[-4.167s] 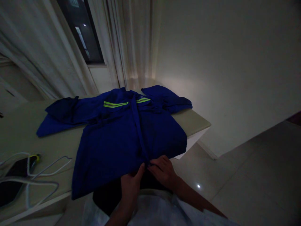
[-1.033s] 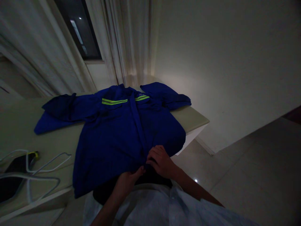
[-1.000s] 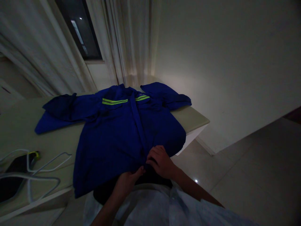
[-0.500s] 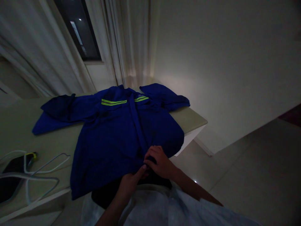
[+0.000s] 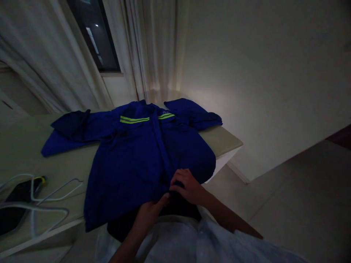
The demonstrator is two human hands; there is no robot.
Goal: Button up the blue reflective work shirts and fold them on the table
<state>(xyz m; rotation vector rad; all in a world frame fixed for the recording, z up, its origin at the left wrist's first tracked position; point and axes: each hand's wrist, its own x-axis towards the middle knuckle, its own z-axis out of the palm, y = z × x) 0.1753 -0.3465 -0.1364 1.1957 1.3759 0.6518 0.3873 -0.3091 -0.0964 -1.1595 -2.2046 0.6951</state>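
A dark blue jacket (image 5: 131,157) with yellow-green stripes across the chest lies spread on the table, its sleeves out to both sides. Its lower part hangs over the table's near edge towards my body. My right hand (image 5: 189,187) is closed on the front hem, near the bottom of the placket, with fingers curled into the cloth. Close beside it, my left hand (image 5: 152,211) pinches the same hem, thumb on top. The left fingers are mostly hidden under the cloth.
On the table (image 5: 65,164) at the left lie a dark phone-like device (image 5: 16,204) and a looped white cable (image 5: 55,199). Curtains (image 5: 153,51) and a window (image 5: 95,40) stand behind. A pale wall (image 5: 260,73) rises at the right, above the tiled floor (image 5: 285,193).
The view has shifted slightly. Both hands stay at the jacket's front hem, with only a small shift of the fingers. The jacket lies as before.
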